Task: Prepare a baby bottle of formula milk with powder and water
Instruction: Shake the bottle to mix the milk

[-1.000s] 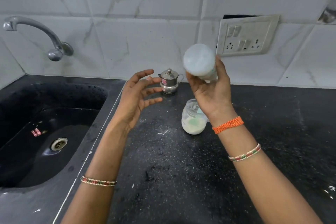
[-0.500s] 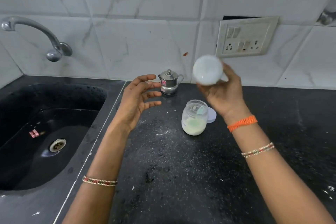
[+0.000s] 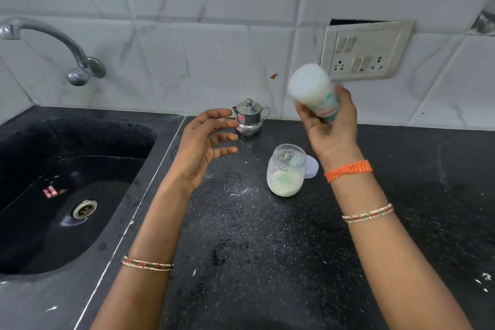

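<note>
Soft, even light falls from above and in front, bright on the white wall tiles (image 3: 214, 43) and dull on the dark counter (image 3: 267, 236). Shadows are faint. The tap (image 3: 48, 43) carries small highlights. The bottle (image 3: 313, 91) is motion-blurred. Wide-angle distortion bends the tile lines toward the edges.

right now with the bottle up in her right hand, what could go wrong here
1. The right hand grips only the lower end of the tilted bottle; it might slip.
2. The open powder jar stands directly under that wrist and could get knocked over.
3. The left hand is open and empty, giving no support.
</note>
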`<control>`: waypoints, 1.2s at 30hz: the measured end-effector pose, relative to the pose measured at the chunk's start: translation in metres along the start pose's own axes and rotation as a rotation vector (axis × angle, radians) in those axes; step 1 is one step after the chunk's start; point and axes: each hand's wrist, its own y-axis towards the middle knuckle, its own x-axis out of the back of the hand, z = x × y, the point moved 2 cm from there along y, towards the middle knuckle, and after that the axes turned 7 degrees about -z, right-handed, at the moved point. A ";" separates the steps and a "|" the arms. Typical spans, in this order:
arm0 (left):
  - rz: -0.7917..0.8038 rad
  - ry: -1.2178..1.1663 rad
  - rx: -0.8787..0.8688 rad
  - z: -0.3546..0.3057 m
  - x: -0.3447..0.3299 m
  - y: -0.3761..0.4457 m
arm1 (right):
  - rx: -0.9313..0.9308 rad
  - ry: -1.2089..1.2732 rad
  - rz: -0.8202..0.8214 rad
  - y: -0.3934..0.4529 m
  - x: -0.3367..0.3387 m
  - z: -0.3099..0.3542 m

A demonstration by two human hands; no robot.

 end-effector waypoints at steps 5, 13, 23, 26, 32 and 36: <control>0.000 0.002 0.009 0.001 0.000 -0.002 | -0.090 -0.377 0.204 -0.010 0.002 -0.001; 0.033 0.011 0.008 0.002 -0.003 -0.005 | 0.042 -0.364 0.209 -0.004 0.003 -0.006; 0.043 -0.009 0.013 0.003 -0.008 -0.003 | 0.364 -0.598 0.273 -0.020 -0.006 0.002; 0.034 -0.014 0.006 0.000 -0.006 -0.002 | 0.479 -0.521 0.227 -0.025 -0.005 0.006; 0.071 0.000 0.021 0.003 -0.010 -0.005 | 0.428 -0.537 0.215 -0.023 -0.006 0.001; 0.070 -0.014 0.003 0.001 -0.009 -0.004 | 0.480 -0.236 -0.010 -0.021 0.000 -0.005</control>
